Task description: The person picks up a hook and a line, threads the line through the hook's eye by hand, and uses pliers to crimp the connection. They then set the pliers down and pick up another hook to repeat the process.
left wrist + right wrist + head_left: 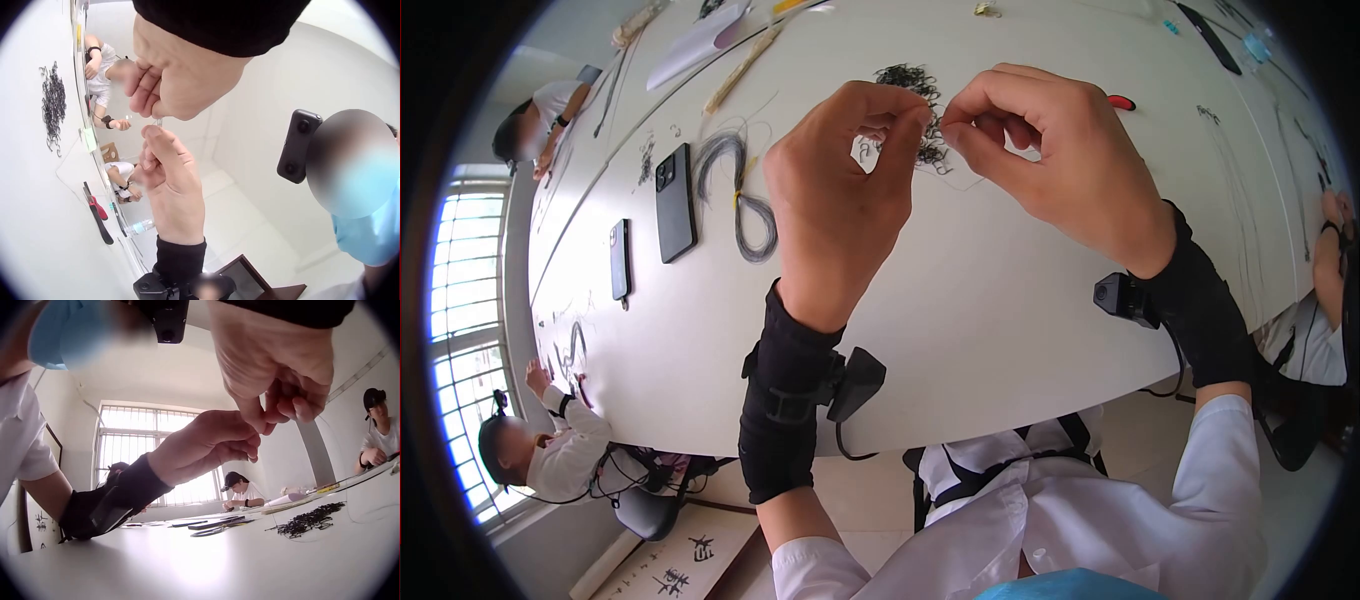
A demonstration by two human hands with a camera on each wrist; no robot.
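Above the table, my left hand [840, 190] and right hand [1050, 140] are raised close together, thumb and index fingertips meeting on each. In the left wrist view a thin pale line [160, 121] shows between the fingertips of the left hand [194, 81] and right hand [175, 181]. From the right hand [275, 375] a fine strand trails off in the right wrist view, where the left hand [200, 444] is just beside it. What else the fingertips pinch is hidden. Behind the hands lies a pile of small black hooks [907, 78].
Left of the hands lie a bundle of dark line [757, 235] tied with yellow, a dark phone [675, 205] and a second phone [620, 260]. Red-handled pliers [1121, 102] lie behind the right hand. Other people [565, 435] sit around the table.
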